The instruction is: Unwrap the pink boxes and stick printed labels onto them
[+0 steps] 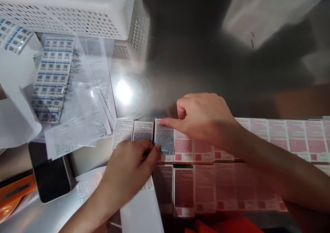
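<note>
Rows of small flat boxes (203, 184) with pink printed faces lie side by side on a shiny metal table (180, 54). The leftmost boxes carry white printed labels (122, 131). My right hand (203, 117) presses its forefinger on the top edge of a bluish label (165, 140) on the third box from the left. My left hand (129, 167) pinches the lower left corner of that same label with thumb and fingers. Both forearms reach in from the bottom edge.
A white perforated basket (77, 9) stands at the top left. Below it lie sheets of blue-and-white stickers (53, 78) and clear backing films (82, 123). A dark phone (50, 178) and an orange object (12, 195) sit at the lower left. Red material (232, 226) shows at the bottom.
</note>
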`<state>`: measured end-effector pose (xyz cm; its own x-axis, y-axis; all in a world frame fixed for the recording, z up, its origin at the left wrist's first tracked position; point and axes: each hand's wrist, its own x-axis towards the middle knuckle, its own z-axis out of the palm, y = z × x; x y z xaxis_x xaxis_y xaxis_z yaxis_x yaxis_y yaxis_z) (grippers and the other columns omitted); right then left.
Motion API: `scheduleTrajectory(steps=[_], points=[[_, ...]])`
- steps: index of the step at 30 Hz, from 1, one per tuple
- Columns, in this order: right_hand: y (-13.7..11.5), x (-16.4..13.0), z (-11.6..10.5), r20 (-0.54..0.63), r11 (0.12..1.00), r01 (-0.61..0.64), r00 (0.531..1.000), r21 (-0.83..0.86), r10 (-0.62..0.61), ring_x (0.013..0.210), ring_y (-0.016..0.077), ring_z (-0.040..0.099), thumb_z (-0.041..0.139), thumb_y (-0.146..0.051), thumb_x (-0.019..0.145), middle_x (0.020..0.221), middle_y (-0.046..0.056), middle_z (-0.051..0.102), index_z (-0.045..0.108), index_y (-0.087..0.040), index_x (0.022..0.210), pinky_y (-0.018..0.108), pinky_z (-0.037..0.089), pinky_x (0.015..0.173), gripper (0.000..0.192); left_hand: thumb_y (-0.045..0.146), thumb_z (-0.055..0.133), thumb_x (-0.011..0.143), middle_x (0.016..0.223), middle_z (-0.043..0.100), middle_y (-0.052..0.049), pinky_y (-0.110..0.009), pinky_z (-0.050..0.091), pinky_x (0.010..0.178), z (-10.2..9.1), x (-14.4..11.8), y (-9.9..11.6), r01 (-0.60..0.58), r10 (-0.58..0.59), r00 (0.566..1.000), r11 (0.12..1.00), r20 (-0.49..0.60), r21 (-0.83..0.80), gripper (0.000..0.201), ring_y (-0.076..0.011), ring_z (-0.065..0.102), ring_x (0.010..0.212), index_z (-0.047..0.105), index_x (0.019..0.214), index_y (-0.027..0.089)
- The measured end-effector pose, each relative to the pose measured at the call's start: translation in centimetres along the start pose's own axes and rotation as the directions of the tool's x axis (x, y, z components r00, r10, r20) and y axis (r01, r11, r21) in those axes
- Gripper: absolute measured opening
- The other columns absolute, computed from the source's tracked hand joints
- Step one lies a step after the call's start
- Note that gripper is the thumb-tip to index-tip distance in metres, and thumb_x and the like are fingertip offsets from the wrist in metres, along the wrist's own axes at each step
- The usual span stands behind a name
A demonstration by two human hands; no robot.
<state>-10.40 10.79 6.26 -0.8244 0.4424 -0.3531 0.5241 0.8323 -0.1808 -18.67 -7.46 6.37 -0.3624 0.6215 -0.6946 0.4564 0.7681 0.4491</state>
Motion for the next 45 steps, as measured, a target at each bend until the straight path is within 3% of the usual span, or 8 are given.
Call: scheduleTrajectory(steps=[10,23,35,40,45], points=[[-0.4,-0.4,0.0,0.031,0.998,-0.003,1.000,-0.057,0.004,0.060,0.0179,0.058,0.059,-0.076,0.076,0.079,0.003,0.070,0.069,-0.023,0.081,0.030,0.022,0.050,0.054,0.038,0.044,0.093,0.053,0.054,0.002,-0.029,0.023,0.056,0.0,0.1,0.2,-0.002,0.002,1.000,0.999,-0.015,0.048,0.040,-0.0121,0.044,0.052,0.059,0.061,0.021],[-0.4,-0.9,0.7,-0.063,0.996,0.043,0.997,-0.074,-0.047,0.062,0.0176,0.060,0.065,-0.073,0.075,0.082,0.003,0.069,0.069,-0.024,0.087,0.029,0.020,0.051,0.050,0.040,0.045,0.092,0.050,0.051,0.003,-0.029,0.021,0.055,0.1,0.0,0.3,0.014,-0.011,1.000,0.997,-0.028,0.078,0.041,-0.0121,0.042,0.051,0.055,0.058,0.021],[-0.4,-1.3,0.7,-0.105,0.995,0.082,0.991,-0.063,-0.089,0.069,0.0225,0.066,0.067,-0.068,0.077,0.084,0.005,0.069,0.070,-0.022,0.091,0.029,0.027,0.052,0.049,0.039,0.043,0.094,0.053,0.056,0.001,-0.028,0.023,0.056,0.1,0.0,0.4,-0.002,0.004,1.000,0.994,-0.027,0.106,0.040,-0.0129,0.045,0.052,0.057,0.061,0.020],[-0.7,-1.9,0.8,-0.148,0.987,0.131,0.979,-0.090,-0.143,0.068,0.0241,0.066,0.064,-0.067,0.081,0.085,0.007,0.068,0.071,-0.019,0.090,0.029,0.025,0.049,0.050,0.044,0.047,0.089,0.051,0.056,0.003,-0.028,0.025,0.055,0.2,0.0,0.3,0.019,-0.014,0.999,0.995,-0.051,0.098,0.041,-0.0133,0.046,0.051,0.056,0.057,0.021],[-1.3,-3.0,1.2,-0.170,0.978,0.176,0.966,-0.113,-0.194,0.071,0.0271,0.067,0.063,-0.066,0.082,0.088,0.010,0.067,0.071,-0.015,0.092,0.031,0.032,0.051,0.053,0.044,0.059,0.080,0.050,0.053,0.004,-0.028,0.027,0.055,0.4,-0.3,0.3,0.023,-0.012,0.992,0.996,-0.123,0.086,0.035,-0.0135,0.045,0.053,0.055,0.054,0.021]])
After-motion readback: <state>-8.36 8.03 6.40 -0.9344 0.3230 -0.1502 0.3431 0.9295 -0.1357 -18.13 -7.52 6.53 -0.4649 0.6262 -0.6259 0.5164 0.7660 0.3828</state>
